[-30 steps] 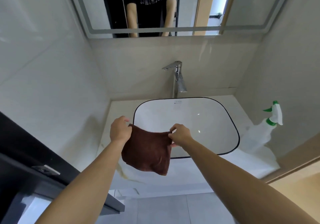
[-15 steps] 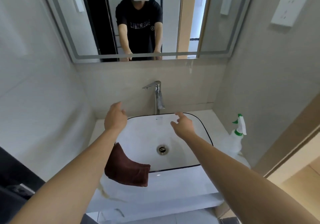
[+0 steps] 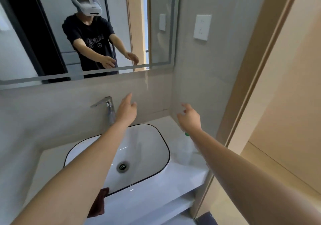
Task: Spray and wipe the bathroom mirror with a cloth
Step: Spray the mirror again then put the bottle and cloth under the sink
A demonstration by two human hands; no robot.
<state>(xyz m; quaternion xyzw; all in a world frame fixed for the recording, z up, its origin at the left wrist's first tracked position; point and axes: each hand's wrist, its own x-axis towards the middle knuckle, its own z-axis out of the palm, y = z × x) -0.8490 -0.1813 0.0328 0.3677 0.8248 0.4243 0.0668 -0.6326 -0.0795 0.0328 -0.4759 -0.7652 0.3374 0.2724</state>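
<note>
Hands: left hand (image 3: pixel 126 110) and right hand (image 3: pixel 190 118) both empty, fingers loose.
Cloth: brown cloth (image 3: pixel 98 205) draped on white tabletop (image 3: pixel 156 195) edge.

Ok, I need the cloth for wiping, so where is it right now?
In the head view, the brown cloth lies on the counter's front edge, left of center by the sink rim's near corner, mostly hidden under the left forearm; neither hand touches it.

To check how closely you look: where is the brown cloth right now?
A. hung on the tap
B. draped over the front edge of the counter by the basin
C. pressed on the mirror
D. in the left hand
B: the cloth hangs over the counter edge, partly behind the left forearm; both hands are empty.
</note>
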